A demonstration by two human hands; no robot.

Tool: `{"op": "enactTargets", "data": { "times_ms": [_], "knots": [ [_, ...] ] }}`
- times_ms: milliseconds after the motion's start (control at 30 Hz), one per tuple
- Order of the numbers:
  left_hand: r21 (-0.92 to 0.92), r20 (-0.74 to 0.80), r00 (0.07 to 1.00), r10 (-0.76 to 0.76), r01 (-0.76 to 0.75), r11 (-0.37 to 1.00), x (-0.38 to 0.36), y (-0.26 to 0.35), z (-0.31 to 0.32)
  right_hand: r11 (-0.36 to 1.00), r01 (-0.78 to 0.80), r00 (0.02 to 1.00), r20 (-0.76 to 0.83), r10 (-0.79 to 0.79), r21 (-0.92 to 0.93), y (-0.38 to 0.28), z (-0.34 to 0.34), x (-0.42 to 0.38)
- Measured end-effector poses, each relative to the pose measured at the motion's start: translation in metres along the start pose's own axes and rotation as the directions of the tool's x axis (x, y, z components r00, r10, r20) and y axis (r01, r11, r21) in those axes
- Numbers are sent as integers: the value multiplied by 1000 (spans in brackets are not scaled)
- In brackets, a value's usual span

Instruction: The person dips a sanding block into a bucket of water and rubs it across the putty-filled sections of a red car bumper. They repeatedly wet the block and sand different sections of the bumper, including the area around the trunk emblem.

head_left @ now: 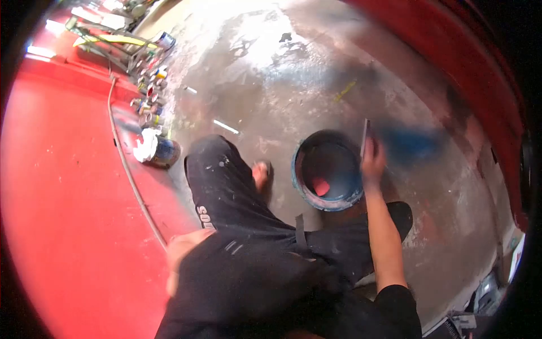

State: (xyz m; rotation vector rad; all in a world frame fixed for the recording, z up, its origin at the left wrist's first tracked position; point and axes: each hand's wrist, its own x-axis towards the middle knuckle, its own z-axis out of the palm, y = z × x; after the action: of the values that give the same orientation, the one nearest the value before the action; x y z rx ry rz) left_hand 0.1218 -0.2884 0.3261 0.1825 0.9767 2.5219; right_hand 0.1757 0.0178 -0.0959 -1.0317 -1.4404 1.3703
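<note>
A round dark tub with a blue, paint-marked rim stands on the floor in front of my crouched legs. Dark liquid seems to fill its bottom, and a small red piece lies inside. Beside the tub's right rim is my right hand, its fingers closed around a thin, flat grey object held upright. At the lower left, my left arm bends beside my body near the red surface; the hand itself is hidden.
A red panel fills the left, with a hose along it. Paint cans line its edge. A white stick lies on the floor. Another red surface curves along the upper right.
</note>
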Motion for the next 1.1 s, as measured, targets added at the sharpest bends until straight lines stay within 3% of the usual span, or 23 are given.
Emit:
{"op": "enactTargets", "data": {
  "times_ms": [67, 200, 233, 267, 333, 367, 400, 433, 467, 500, 533, 567, 600, 633, 667, 733, 767, 833, 867, 933, 1000, 1067, 1100],
  "knots": [
    [231, 65, 998, 27, -41, 972, -10, -15, 6, 981, 126, 991, -33, -132, -149, -11, 0, -4],
    [684, 125, 988, -86, -23, 729, -15, -15, -6, 989, 68, 998, -9, -70, -128, 14, -8, -1],
    [701, 105, 990, -94, -7, 714, -1, -17, -12, 991, 41, 999, -1, -42, -125, 14, -7, -6],
    [589, 422, 901, -104, -185, 787, 19, -23, -25, 998, -11, 999, -43, 9, -54, 6, -7, -3],
    [242, 882, 468, -52, -357, 902, 85, -34, -50, 996, -75, 992, -94, 78, 38, -10, -9, -8],
    [27, 988, 154, 28, -343, 939, 126, -38, -55, 994, -99, 991, -96, 95, -38, -20, -10, -8],
    [129, 988, -44, -146, -271, 954, 169, -34, -30, 985, -130, 988, -94, 119, -113, -23, -6, -6],
    [242, 967, 76, -241, -6, 970, 177, -62, -50, 965, -210, 964, -133, 231, 155, 5, -8, 1],
    [450, 890, -47, -454, -74, 890, 202, -69, -47, 965, -201, 962, -154, 227, 168, 2, -2, 1],
    [519, 847, -101, -522, -56, 853, 223, -95, -51, 875, -255, 939, -111, 326, 412, -6, -3, 4],
    [607, 787, -57, -614, -103, 788, 238, -113, -53, 738, -271, 915, -72, 396, 619, -17, -8, 6],
    [591, 777, -46, -627, -290, 753, 259, -140, -59, 608, -297, 912, 31, 408, 736, -32, -8, 6],
    [670, 672, -28, -740, -402, 624, 280, -162, -54, 563, -323, 914, 97, 393, 761, -55, -6, 3],
    [629, 701, -10, -713, -462, 625, 299, -193, -64, 543, -304, 915, 81, 396, 783, -78, -1, 0],
    [693, 635, 69, -769, -490, 528, 315, -218, -67, 521, -286, 915, 68, 399, 804, -96, 6, -3],
    [810, 554, 235, -799, -376, 451, 334, -260, -86, 413, -232, 906, 42, 420, 881, -121, 22, -7],
    [795, 570, 177, -802, -366, 484, 343, -276, -96, 444, -203, 929, 28, 368, 873, -126, 27, -10],
    [892, 453, 132, -882, -72, 447, 361, -303, -104, 418, -166, 914, -20, 405, 893, -136, 44, -10],
    [876, 480, 59, -875, -75, 476, 366, -312, -98, 422, -132, 903, -67, 424, 897, -146, 56, -10],
    [864, 503, -144, -852, 105, 492, 370, -320, -88, 370, -141, 869, -64, 490, 918, -151, 79, -15],
    [887, 453, -358, -817, 273, 372, 378, -326, -101, 248, -167, 873, 25, 488, 954, -137, 106, -36],
    [855, 427, -501, -753, 495, 156, 383, -337, -114, 263, -124, 839, -41, 543, 957, -141, 138, -43],
    [816, 483, -516, -708, 559, 149, 371, -329, -96, 250, -80, 874, -53, 484, 965, -143, 152, -42]
  ]
}}
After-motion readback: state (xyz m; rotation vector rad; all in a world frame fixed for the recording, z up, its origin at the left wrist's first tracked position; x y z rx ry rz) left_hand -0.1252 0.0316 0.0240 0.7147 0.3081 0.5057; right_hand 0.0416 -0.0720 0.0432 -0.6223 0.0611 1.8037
